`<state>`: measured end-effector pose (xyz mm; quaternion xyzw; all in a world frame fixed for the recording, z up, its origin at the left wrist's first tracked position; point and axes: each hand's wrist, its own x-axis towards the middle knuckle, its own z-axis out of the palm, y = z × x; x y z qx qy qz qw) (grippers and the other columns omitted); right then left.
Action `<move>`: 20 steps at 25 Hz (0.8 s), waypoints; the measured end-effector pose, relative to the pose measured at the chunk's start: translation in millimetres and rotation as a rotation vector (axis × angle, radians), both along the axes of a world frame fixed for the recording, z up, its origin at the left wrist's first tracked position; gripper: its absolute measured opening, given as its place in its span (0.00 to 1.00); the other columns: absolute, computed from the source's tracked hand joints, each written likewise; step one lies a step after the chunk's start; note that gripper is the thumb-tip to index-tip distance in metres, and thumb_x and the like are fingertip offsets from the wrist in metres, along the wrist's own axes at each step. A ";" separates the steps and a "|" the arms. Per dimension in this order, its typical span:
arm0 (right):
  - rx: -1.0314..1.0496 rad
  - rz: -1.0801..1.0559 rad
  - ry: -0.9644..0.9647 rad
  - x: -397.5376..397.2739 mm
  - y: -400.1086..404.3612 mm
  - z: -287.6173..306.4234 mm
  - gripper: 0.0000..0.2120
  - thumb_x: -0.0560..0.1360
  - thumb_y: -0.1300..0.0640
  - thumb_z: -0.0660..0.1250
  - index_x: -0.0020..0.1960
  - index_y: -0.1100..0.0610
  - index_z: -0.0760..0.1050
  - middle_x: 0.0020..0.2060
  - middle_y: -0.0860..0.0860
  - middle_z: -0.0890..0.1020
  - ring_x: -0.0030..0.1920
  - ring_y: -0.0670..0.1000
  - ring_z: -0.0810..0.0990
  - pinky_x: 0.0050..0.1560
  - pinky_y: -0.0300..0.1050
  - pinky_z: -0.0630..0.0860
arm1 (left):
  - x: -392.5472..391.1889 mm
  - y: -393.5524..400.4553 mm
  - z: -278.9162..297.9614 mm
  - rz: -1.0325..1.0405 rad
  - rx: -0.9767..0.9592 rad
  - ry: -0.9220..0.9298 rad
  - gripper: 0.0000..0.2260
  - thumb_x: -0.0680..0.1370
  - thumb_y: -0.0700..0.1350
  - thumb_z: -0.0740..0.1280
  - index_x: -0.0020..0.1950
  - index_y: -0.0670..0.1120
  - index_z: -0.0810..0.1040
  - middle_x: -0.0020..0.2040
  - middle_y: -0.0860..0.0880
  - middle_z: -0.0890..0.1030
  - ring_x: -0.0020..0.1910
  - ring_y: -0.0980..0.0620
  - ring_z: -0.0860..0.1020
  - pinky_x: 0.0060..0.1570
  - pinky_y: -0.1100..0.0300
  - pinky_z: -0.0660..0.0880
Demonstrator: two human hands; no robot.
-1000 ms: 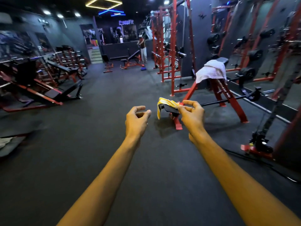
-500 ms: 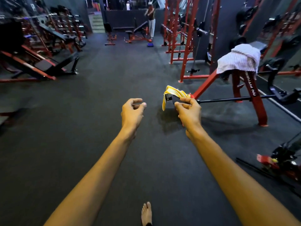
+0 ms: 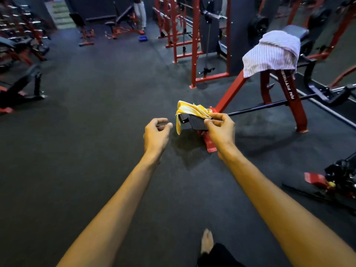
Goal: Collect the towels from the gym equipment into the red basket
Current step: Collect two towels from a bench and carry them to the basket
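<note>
A yellow-and-white towel [image 3: 189, 109] lies draped over a black foot plate [image 3: 195, 122] at the low end of a red machine frame [image 3: 230, 93]. A white striped towel [image 3: 269, 53] hangs over the padded seat of that same machine, further back on the right. Both my arms are stretched forward. My right hand [image 3: 219, 132] has curled fingers and overlaps the near edge of the plate and yellow towel, with no grip visible. My left hand [image 3: 157, 134] is curled, thumb near forefinger, holding nothing, left of the towel. The red basket is not in view.
Dark rubber floor stretches ahead and left. Red racks [image 3: 194, 41] stand behind, a barbell [image 3: 269, 105] runs right from the machine, and cable gear [image 3: 339, 180] lies at the right. Benches [image 3: 21, 81] line the left. A person [image 3: 139, 12] stands far back. My bare foot [image 3: 207, 240] shows below.
I have walked closer; the machine and both towels now look larger and nearer. My view has tilted down, and my foot has come into sight. Both hands keep their curled pose.
</note>
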<state>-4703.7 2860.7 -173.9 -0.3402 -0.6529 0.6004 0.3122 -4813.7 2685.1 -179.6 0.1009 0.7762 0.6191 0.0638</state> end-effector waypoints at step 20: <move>-0.042 -0.040 -0.334 -493.4 339.9 -147.5 0.11 0.77 0.56 0.74 0.58 0.51 0.82 0.40 0.35 0.82 0.52 0.51 0.86 0.58 0.50 0.80 | -483.5 378.5 -141.5 -0.072 -0.215 -0.187 0.09 0.78 0.50 0.74 0.57 0.52 0.83 0.43 0.55 0.86 0.48 0.54 0.85 0.54 0.48 0.83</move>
